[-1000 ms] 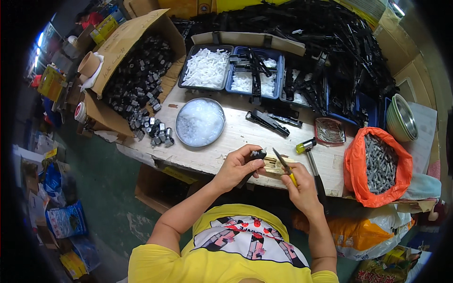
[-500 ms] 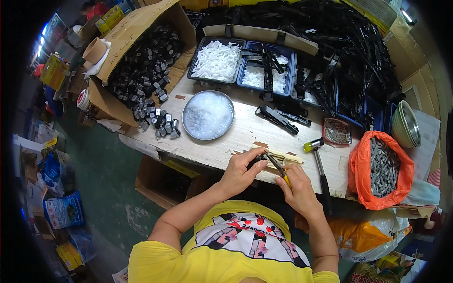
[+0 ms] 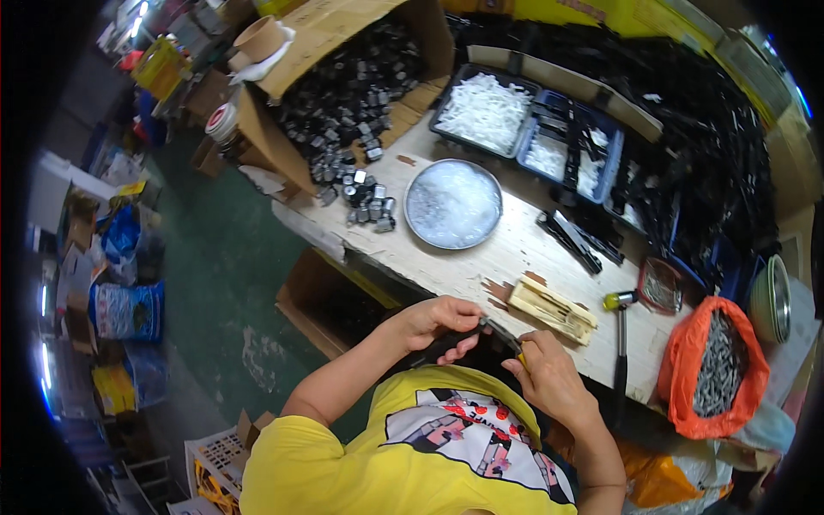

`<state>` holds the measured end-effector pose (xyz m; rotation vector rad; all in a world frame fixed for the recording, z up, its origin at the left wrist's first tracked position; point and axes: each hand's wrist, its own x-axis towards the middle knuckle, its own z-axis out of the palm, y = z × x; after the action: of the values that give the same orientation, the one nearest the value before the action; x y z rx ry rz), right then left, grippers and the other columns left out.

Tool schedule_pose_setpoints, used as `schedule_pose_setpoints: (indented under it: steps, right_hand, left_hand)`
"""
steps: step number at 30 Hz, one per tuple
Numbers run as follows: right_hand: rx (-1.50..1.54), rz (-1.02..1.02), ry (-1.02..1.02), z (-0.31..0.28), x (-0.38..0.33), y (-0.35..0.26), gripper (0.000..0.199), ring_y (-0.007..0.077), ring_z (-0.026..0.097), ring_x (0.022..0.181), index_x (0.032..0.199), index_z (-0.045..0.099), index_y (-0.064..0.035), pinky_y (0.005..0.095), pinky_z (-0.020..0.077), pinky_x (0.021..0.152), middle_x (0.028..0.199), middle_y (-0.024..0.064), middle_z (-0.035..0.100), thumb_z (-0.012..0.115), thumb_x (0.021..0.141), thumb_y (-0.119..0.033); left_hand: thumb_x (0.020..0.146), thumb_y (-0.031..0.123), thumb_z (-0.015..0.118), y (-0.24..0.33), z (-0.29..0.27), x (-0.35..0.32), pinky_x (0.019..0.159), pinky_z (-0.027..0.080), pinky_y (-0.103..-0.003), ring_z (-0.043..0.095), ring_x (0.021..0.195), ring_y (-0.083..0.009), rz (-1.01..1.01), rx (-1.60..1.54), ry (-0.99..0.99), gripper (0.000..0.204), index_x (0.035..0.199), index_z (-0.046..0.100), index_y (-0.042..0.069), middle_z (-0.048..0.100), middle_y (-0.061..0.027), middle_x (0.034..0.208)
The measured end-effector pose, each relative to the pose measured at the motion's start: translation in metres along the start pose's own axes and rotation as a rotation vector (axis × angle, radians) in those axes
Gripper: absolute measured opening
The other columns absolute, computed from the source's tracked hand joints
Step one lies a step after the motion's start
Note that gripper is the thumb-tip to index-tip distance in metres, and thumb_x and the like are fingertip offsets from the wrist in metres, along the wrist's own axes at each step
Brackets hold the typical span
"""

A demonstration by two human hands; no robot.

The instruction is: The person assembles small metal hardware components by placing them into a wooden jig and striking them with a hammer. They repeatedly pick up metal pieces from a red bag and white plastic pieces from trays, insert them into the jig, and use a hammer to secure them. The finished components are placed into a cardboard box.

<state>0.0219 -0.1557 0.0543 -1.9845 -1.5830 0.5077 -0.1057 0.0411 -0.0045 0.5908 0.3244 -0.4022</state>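
Just off the table's front edge, in front of my yellow shirt, my left hand (image 3: pixel 436 323) grips a dark part (image 3: pixel 439 347), mostly hidden by the fingers. My right hand (image 3: pixel 551 378) is closed around a slim pair of pliers (image 3: pixel 505 336) with yellow grips. Its grey metal end meets the dark part at my left fingertips; the exact contact is too small to make out. Beyond my hands, on the tabletop, lies a cream slotted block (image 3: pixel 554 311), with neither hand touching it.
A round metal dish (image 3: pixel 414 230) holds clear material. A hammer (image 3: pixel 621 343) lies right of the block, beside an orange bag (image 3: pixel 682 402) of grey metal pieces. Trays of white parts (image 3: pixel 485 112) and a black heap (image 3: pixel 678 112) stand behind. Dark metal-ended pieces (image 3: pixel 373 202) spill from a carton.
Both hands have come off the cream block toward my body, carrying the dark part and the pliers. The view has swung left, so the table sits farther right.
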Motion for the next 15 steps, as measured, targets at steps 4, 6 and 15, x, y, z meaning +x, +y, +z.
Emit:
schedule_pose_setpoints:
  steps: [4,6,15]
  right_hand:
    - [-0.028,0.124,0.260,0.005,-0.001,0.018,0.023,0.0349,0.050,0.082,0.080,0.050,0.0050,0.0387,0.0405,0.073,0.090,0.0193,0.052,0.063,0.078,-0.013]
    - [-0.094,0.271,0.481,-0.003,-0.014,0.039,0.022,0.0344,0.049,0.080,0.079,0.049,0.0044,0.0391,0.0392,0.071,0.087,0.0188,0.051,0.061,0.080,-0.014]
    - [-0.718,0.751,0.655,-0.020,-0.087,0.151,0.023,0.0375,0.047,0.080,0.080,0.051,0.0033,0.0470,0.0366,0.069,0.083,0.0202,0.048,0.056,0.083,-0.018]
  left_hand:
    - [0.084,0.025,0.059,-0.007,-0.032,-0.061,0.054,0.049,-0.027,0.061,0.060,-0.0161,0.077,0.919,0.557,0.026,0.103,0.062,0.007,0.062,-0.0074,0.070]
    - [0.072,0.033,0.068,-0.013,-0.034,-0.087,0.071,0.045,-0.045,0.060,0.073,-0.0300,0.019,2.047,1.084,0.038,0.104,0.064,0.013,0.063,-0.0098,0.075]
    - [0.069,0.014,0.072,0.054,-0.063,-0.038,0.060,0.044,-0.034,0.056,0.065,-0.0248,0.854,1.589,1.429,0.030,0.094,0.062,0.000,0.056,-0.0122,0.082]
